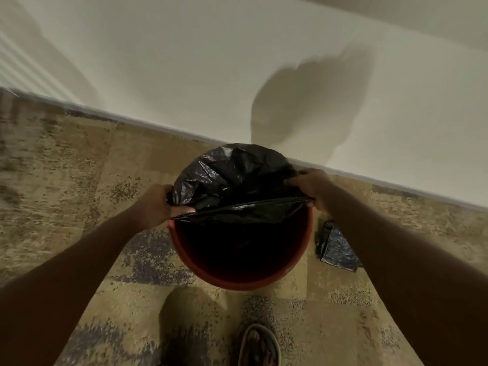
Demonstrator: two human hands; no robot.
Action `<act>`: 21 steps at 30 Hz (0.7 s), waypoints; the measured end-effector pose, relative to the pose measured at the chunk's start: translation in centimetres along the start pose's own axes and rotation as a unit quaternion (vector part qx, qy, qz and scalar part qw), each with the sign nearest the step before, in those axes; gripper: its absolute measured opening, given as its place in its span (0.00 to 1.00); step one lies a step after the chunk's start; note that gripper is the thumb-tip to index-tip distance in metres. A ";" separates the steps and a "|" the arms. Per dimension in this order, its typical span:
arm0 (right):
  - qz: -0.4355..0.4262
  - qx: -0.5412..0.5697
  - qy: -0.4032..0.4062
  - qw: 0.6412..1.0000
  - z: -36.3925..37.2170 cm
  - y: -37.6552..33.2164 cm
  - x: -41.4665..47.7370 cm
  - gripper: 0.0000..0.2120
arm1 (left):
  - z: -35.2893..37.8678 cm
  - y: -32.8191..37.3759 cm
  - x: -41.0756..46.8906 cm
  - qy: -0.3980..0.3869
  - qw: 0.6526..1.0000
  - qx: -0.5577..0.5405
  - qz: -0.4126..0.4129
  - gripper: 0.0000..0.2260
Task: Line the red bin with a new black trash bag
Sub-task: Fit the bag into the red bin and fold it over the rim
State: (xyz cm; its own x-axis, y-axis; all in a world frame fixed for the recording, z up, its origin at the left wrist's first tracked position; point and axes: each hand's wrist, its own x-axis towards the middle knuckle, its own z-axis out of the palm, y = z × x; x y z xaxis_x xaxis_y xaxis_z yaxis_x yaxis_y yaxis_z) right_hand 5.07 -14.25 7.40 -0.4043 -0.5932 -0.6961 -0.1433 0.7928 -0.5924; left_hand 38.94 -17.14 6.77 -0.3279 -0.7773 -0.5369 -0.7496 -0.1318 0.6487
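A round red bin (239, 282) stands on the carpet close to the wall. A black trash bag (232, 178) is spread over its far half, with one edge stretched straight across the opening. My left hand (158, 202) grips the bag at the bin's left rim. At the right rim, my right hand (313, 187) grips the bag's other end. The near half of the bin's opening is uncovered and dark inside.
A folded dark bag (336, 247) lies on the carpet to the right of the bin. A white wall (211, 75) and its baseboard run just behind the bin. A sandalled foot (260, 344) is near the bottom edge.
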 end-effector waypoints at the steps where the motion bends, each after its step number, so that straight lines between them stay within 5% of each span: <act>1: -0.025 0.004 -0.007 1.000 0.0 0.0 -0.1 0.16 | -0.1 -0.3 -0.1 0.001 1.000 -0.006 -0.007 0.19; 6: -0.105 -0.023 0.041 0.993 -0.6 2.4 -2.3 0.33 | 2.0 -0.2 -1.9 0.105 0.985 -0.079 -0.107 0.33; 10: -0.166 -0.140 0.088 0.972 -0.8 4.1 -3.9 0.20 | 5.0 1.8 -4.3 0.212 0.957 -0.022 -0.197 0.39; 13: -0.166 -0.220 0.131 0.952 -0.3 4.7 -5.1 0.19 | 6.5 2.7 -6.1 0.284 0.941 0.182 -0.030 0.32; 15: -0.163 -0.223 0.153 0.949 0.3 5.0 -5.9 0.19 | 7.4 2.4 -6.8 0.278 0.895 0.330 0.113 0.21; 19: -0.158 -0.233 0.146 0.948 0.5 5.7 -6.8 0.19 | 8.6 1.3 -7.1 0.145 0.896 0.341 0.243 0.03; 21: -0.181 -0.228 0.140 0.946 0.6 7.1 -7.5 0.15 | 9.2 0.3 -7.9 0.087 0.897 0.341 0.267 0.11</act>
State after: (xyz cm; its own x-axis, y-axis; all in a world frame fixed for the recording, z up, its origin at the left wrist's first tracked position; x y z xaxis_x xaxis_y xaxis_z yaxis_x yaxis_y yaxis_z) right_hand 7.62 -4.22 8.22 -0.4690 -0.8278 -0.3080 -0.6675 0.5605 -0.4902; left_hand 36.05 -5.32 6.24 -0.6948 -0.7096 -0.1170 -0.7093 0.6493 0.2746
